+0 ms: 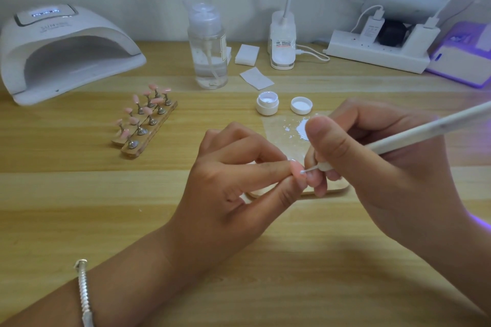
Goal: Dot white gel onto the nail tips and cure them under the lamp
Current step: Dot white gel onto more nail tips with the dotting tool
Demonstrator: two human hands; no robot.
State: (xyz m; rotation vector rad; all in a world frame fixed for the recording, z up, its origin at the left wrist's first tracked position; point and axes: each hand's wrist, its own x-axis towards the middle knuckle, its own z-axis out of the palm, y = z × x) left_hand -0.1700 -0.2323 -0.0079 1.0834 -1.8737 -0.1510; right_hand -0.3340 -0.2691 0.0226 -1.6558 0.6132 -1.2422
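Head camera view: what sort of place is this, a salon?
Likely a home nail-art desk, not surely a salon: a curing lamp at back left, pink nail tips on stands, an open jar of white gel. The left hand pinches a nail tip while the right hand holds a dotting pen.

table (79,194) is showing matt wood grain | lamp (79,28) at upper left is shining as glossy white plastic | bracelet (84,292) at lower left is glinting like silvery metal
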